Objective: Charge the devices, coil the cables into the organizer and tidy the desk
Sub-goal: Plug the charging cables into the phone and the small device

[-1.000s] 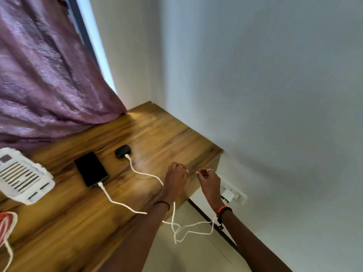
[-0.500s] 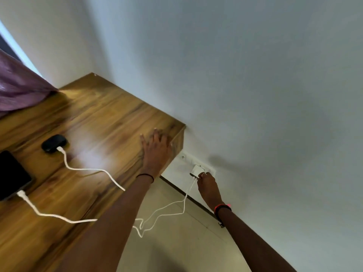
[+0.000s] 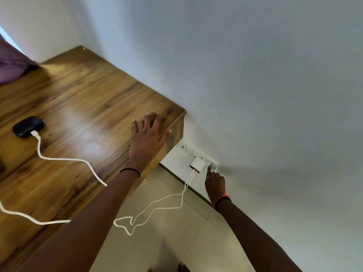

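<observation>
A black earbud case (image 3: 28,126) lies on the wooden desk (image 3: 84,99) with a white cable (image 3: 64,159) plugged into it. A second white cable (image 3: 23,215) crosses the desk's near left part. Both cables hang off the desk edge and run to a white charger (image 3: 198,164) plugged into the wall socket panel (image 3: 191,151). My left hand (image 3: 148,137) lies flat and spread on the desk's right corner, holding nothing. My right hand (image 3: 215,182) has its index finger stretched out onto the socket panel beside the charger, the other fingers curled.
A purple curtain (image 3: 10,65) hangs at the far left over the desk's back edge. The white wall runs along the desk's right side. Beige floor tiles (image 3: 176,232) lie below, with loose cable loops (image 3: 141,218) hanging over them.
The view has swung right, so the phone and organizer have left the frame. My left hand settled flat on the desk corner. My right hand moved to the socket and now presses beside the charger.
</observation>
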